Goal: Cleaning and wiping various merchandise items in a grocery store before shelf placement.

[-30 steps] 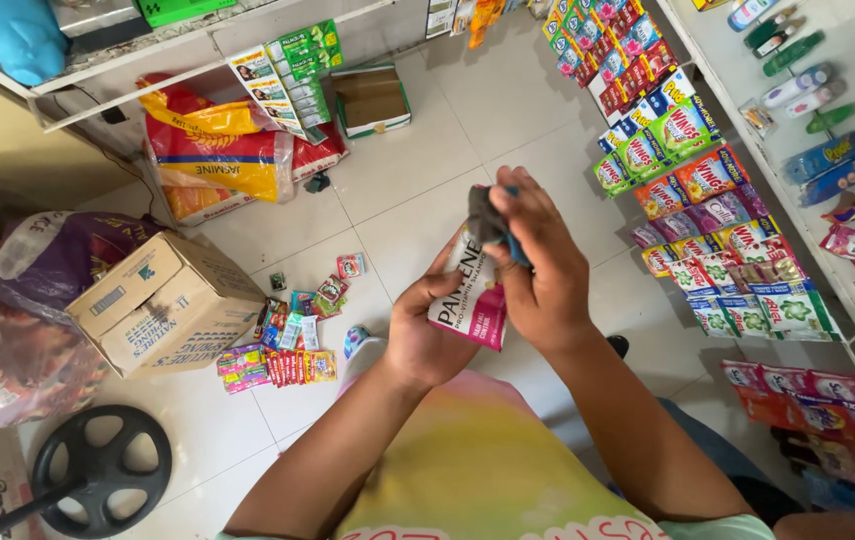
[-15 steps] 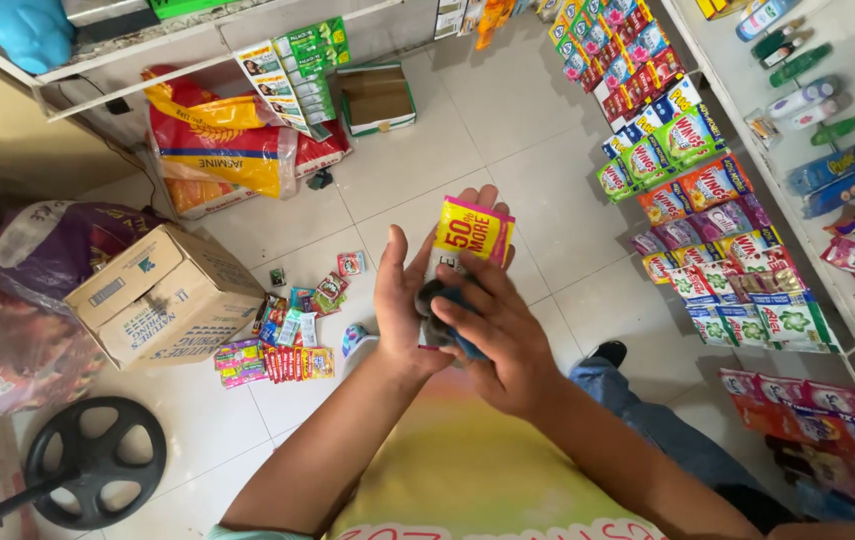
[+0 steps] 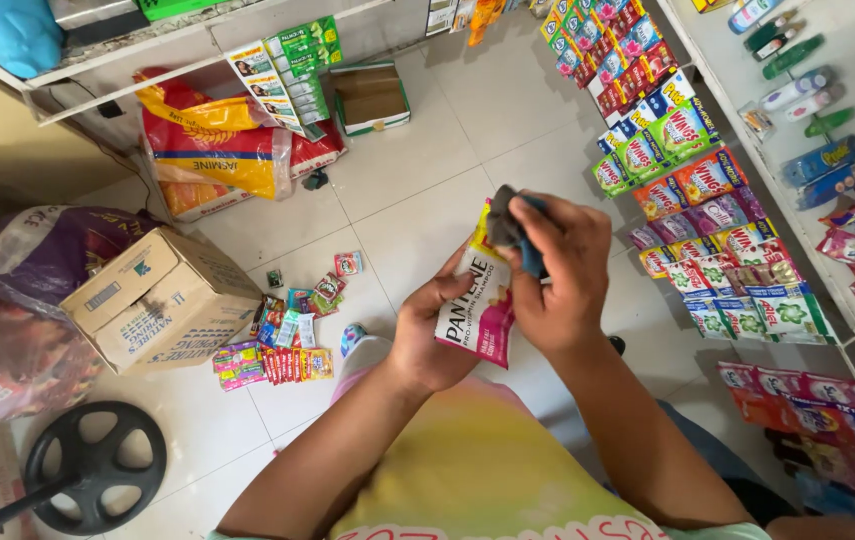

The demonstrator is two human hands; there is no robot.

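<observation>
Item: sachet strip [image 3: 477, 310], flat glossy foil-plastic, white face with a pink lower band and a yellow top edge, rectangular, slightly creased. Held upright in mid-air above the tiled floor [image 3: 417, 190], between both hands, in front of the person's chest.

Left hand [image 3: 427, 335]: grip closed around the strip's lower left edge, thumb across its face.

Right hand [image 3: 557, 275]: grip pressed together on a small dark grey-and-blue tool [image 3: 512, 225] at the strip's top edge; what kind of tool cannot be told.

Surroundings: a scatter of small bright loose sachets [image 3: 287, 335] on the floor; a matte brown cardboard box [image 3: 157, 300], tilted; a yellow-and-red woven sack [image 3: 217, 145]; a black round fan base [image 3: 97, 465]; hanging rows of shiny packets [image 3: 707, 230] on the white shelf unit [image 3: 847, 70] at right.
</observation>
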